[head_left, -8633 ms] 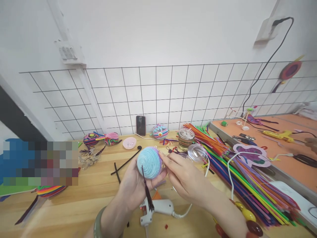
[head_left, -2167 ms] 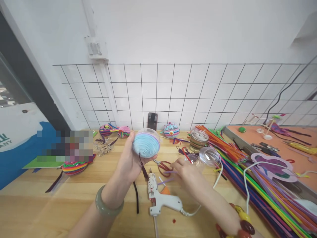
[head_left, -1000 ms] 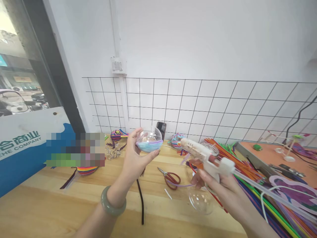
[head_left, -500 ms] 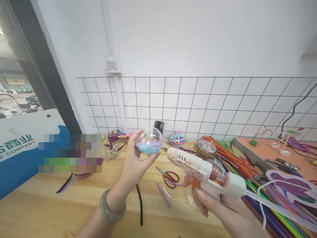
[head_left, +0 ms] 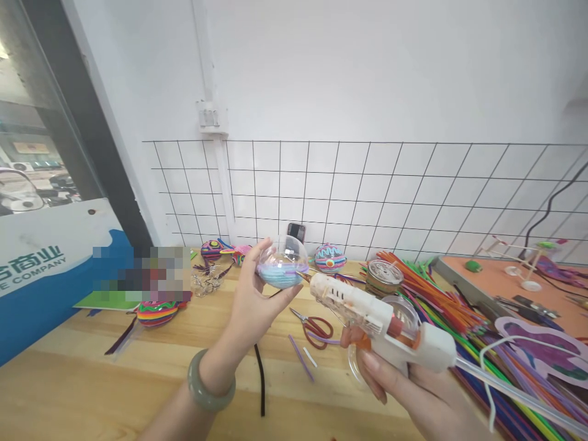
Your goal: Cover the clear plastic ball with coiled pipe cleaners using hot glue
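Note:
My left hand [head_left: 255, 306] holds a clear plastic ball [head_left: 283, 260] between thumb and fingers, raised above the table. Its lower half is wrapped in light blue pipe cleaner, with a lilac band round the middle. In my right hand [head_left: 399, 380] is a white hot glue gun [head_left: 362, 306], its fingers wrapped about the handle at the orange trigger. The nozzle points left and is at the right edge of the lilac band; whether it touches, I cannot tell. A long clear glue stick [head_left: 509, 389] sticks out of the gun's back.
Red-handled scissors [head_left: 316, 331], a lilac pipe cleaner piece [head_left: 301, 358] and a black strip [head_left: 261, 380] lie on the wooden table [head_left: 138, 392]. Bundles of coloured pipe cleaners [head_left: 432, 294] fill the right side. Decorated balls [head_left: 329, 258] and a phone [head_left: 296, 231] are along the wall.
The ball has turned slightly in my left hand and shifted a little to the right. The glue gun stays almost in the same place.

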Action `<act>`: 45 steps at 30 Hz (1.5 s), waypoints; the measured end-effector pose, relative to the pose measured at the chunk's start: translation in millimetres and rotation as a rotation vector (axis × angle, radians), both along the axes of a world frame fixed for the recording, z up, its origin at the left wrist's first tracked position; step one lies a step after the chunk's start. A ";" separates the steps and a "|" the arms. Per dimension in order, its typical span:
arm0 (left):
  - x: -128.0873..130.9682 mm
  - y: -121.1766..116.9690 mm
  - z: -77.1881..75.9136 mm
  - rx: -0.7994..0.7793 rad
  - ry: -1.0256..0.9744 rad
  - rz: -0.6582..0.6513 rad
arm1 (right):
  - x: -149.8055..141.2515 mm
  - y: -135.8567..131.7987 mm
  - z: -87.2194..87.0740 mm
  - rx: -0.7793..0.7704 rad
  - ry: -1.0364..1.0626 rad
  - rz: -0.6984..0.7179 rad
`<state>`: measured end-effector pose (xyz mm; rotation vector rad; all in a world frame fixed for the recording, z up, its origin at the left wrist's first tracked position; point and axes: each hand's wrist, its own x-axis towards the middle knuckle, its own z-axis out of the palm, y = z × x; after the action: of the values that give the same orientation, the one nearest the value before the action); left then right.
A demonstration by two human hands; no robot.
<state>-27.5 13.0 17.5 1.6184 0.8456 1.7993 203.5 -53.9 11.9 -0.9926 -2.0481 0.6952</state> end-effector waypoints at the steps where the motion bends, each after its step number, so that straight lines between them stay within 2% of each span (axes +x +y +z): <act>1: 0.1 -0.1 -0.1 0.003 0.006 0.000 | -0.3 -0.5 0.3 -0.001 -0.002 0.001; 14: 0.6 0.2 -1.0 0.002 -0.003 -0.016 | -7.9 -3.2 4.9 0.075 0.059 -0.048; 21: -0.3 4.6 -4.7 0.060 0.015 0.012 | -5.3 -4.9 -1.8 -0.066 0.082 -0.091; 30: 0.1 3.9 -4.2 0.041 -0.006 -0.014 | -9.1 -5.8 8.7 0.005 0.083 -0.107; 37: -0.2 2.7 -4.2 0.045 -0.013 -0.018 | -9.7 -7.3 2.0 -0.073 0.141 -0.126; 45: -0.6 3.9 -3.7 0.054 -0.014 -0.021 | -8.0 -6.1 10.4 0.029 0.055 -0.103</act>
<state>-28.1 16.9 13.8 1.6406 0.7767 1.8310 195.5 -60.0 22.2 -1.0433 -1.9397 0.6299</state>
